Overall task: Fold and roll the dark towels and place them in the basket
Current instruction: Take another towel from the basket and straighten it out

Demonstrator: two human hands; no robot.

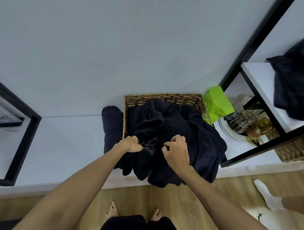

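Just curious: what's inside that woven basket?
The basket holds a heap of dark towels that spills over its front edge. Both hands, left and right, grip the cloth. The heap hides the basket's bottom.

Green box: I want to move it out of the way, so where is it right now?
In the head view the green box stands right of the wicker basket, against the wall, beside the glass jar.

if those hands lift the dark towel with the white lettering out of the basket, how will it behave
Probably floppy: the dark towel already sags in folds over the basket front. It may drag neighbouring towels, since they lie bunched together. The left hand and right hand grip bunched cloth, so slipping seems unlikely.
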